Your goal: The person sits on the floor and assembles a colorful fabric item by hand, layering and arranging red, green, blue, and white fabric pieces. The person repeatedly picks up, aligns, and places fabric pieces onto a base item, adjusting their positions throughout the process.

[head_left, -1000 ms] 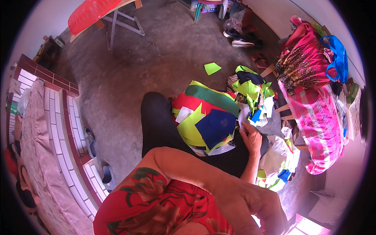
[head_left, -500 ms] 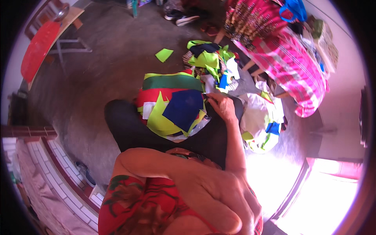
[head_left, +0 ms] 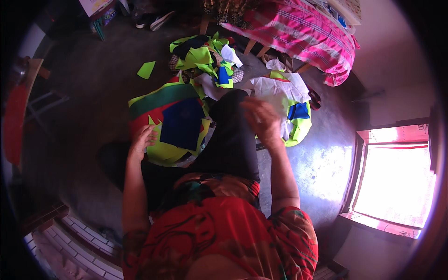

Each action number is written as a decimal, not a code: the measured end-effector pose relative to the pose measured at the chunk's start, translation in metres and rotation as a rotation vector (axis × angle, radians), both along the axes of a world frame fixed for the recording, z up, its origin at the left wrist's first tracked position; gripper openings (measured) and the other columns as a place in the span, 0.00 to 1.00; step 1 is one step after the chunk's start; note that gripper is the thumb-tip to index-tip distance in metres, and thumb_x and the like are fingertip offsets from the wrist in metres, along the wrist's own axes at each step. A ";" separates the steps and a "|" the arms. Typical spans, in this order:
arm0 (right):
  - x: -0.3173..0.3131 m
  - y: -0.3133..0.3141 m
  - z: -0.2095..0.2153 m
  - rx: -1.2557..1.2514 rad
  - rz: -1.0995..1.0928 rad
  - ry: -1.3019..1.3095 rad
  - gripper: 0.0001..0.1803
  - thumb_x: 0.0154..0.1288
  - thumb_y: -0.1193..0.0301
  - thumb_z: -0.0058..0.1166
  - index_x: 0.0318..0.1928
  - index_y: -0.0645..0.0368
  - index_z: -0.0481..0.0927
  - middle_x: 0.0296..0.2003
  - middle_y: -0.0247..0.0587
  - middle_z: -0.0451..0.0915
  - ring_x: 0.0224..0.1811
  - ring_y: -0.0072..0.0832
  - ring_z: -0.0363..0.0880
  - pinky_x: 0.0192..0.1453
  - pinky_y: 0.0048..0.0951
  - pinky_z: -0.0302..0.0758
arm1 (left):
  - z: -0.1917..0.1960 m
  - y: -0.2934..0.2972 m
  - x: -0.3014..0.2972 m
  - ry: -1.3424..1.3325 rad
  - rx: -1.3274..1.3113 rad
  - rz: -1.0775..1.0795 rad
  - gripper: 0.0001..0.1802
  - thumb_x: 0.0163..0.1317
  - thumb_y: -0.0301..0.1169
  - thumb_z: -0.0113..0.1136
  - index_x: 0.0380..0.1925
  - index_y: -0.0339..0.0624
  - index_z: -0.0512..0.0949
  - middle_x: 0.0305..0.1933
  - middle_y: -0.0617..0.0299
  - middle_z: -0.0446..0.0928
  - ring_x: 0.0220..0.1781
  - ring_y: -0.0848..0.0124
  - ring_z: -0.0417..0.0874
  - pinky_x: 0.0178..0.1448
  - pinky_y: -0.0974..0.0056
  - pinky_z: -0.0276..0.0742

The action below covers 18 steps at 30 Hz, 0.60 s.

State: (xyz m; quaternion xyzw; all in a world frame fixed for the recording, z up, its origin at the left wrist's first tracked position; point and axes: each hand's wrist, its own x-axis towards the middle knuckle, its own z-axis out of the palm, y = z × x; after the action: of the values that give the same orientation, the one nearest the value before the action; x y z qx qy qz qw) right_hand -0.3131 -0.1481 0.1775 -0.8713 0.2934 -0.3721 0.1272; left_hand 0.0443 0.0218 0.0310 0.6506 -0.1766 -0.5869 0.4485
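Observation:
A stack of cloth pieces lies in front of my lap, with a dark blue piece [head_left: 183, 125] on top of yellow-green cloth [head_left: 163, 151]. Under these run a red and a dark green strip [head_left: 158, 101]. My left hand [head_left: 143, 141] is at the stack's left side, by the yellow-green cloth, its fingers loosely apart and nothing seen in them. Over my right knee is my right hand [head_left: 262, 119], smeared by motion; whether its fingers hold anything does not show. Close to it on the right sits a bundle of white [head_left: 280, 86], yellow-green and blue cloth.
A heap of mixed scraps [head_left: 200, 58] lies on the floor beyond the stack, with a single yellow-green scrap [head_left: 146, 70] left of it. A pink checked cloth [head_left: 298, 32] hangs at the far right. Light comes through a bright opening [head_left: 394, 184] at right.
My left hand has come down from across my chest to the stack's left side. My right hand has left the stack's right edge and is moving. The view has shifted.

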 end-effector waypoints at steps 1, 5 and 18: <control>-0.016 -0.004 0.008 0.001 -0.117 -0.025 0.14 0.52 0.81 0.61 0.42 0.57 0.82 0.44 0.44 0.81 0.46 0.39 0.80 0.50 0.33 0.77 | -0.007 0.004 0.006 -0.067 0.006 0.016 0.23 0.63 0.48 0.56 0.50 0.45 0.74 0.39 0.65 0.77 0.40 0.76 0.76 0.45 0.67 0.72; -0.088 -0.018 0.006 0.106 -0.565 -0.113 0.14 0.55 0.78 0.60 0.44 0.56 0.82 0.45 0.40 0.82 0.50 0.35 0.80 0.52 0.32 0.76 | -0.005 -0.002 -0.001 -0.001 -0.149 0.103 0.18 0.65 0.43 0.56 0.49 0.46 0.74 0.38 0.66 0.77 0.37 0.76 0.77 0.43 0.68 0.72; -0.100 0.005 -0.038 0.053 -0.798 0.287 0.14 0.52 0.60 0.65 0.35 0.55 0.81 0.50 0.44 0.79 0.52 0.40 0.77 0.55 0.41 0.66 | -0.003 -0.003 -0.007 -0.039 -0.137 0.090 0.17 0.64 0.42 0.57 0.48 0.45 0.75 0.38 0.64 0.78 0.37 0.74 0.78 0.42 0.68 0.72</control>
State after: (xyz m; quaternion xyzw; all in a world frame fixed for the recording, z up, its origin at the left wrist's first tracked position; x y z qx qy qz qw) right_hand -0.4130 -0.1426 0.1395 -0.7288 0.6319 -0.2596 -0.0467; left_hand 0.0371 0.0192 0.0282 0.6369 -0.1955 -0.5399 0.5145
